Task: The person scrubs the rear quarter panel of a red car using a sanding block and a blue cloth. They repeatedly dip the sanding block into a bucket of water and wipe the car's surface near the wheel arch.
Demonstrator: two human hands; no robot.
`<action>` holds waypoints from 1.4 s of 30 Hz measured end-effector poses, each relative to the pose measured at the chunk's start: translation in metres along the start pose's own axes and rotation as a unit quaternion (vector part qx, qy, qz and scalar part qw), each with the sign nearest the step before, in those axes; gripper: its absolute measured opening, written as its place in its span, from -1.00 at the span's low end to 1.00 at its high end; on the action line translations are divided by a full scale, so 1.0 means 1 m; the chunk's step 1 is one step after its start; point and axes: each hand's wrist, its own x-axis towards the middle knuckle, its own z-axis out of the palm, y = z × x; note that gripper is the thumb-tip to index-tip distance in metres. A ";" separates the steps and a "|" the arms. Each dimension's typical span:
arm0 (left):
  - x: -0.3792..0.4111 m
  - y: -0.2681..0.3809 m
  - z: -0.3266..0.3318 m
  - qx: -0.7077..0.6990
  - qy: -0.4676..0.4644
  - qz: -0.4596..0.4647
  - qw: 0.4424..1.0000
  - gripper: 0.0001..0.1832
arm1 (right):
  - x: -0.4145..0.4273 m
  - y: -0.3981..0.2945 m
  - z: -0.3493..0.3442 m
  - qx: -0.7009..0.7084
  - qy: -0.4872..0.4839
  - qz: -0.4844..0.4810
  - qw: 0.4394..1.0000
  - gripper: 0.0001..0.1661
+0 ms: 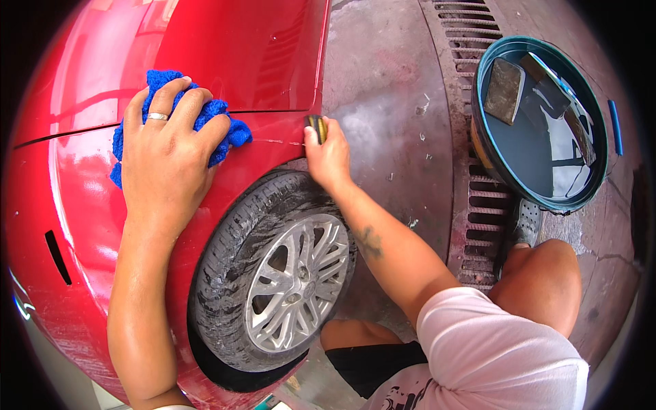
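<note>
My left hand point(166, 138), with a ring on one finger, presses a crumpled blue cloth point(237, 134) against the red car fender point(266, 129). The cloth lies just below the panel gap, and part of it is hidden under my palm. In my right hand point(333, 154) is a small black and yellow block point(316, 127), perhaps a sanding block. It is held at the fender's edge, between the wheel arch and the door point(246, 56). My fingers cover some of the block. Below both hands sits the front tyre point(225, 256), dirty with grey smears, on a silver alloy wheel point(300, 282).
At the right stands a bucket point(558, 206) of dark water, with a flat block point(505, 91) and other pieces along its inner side. It overlaps a metal drain grate point(484, 218) in the floor. A blue stick point(615, 128) lies beyond it. My knee point(543, 282) is below the bucket.
</note>
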 end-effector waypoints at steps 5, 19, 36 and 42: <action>-0.005 -0.001 0.003 -0.004 -0.019 -0.004 1.000 -0.70 | -0.015 -0.040 0.002 0.009 0.004 -0.027 1.000 -0.38; -0.004 0.000 0.003 -0.006 -0.007 0.005 1.000 -0.66 | -0.021 -0.056 -0.012 -0.012 -0.004 -0.046 0.999 -0.37; -0.009 -0.002 0.003 -0.002 -0.023 -0.004 1.000 -0.67 | -0.026 -0.086 -0.013 -0.010 -0.057 -0.003 0.998 -0.40; 0.000 -0.001 0.005 -0.015 -0.004 0.009 1.000 -0.66 | 0.022 -0.041 -0.025 -0.008 -0.070 0.076 0.995 -0.40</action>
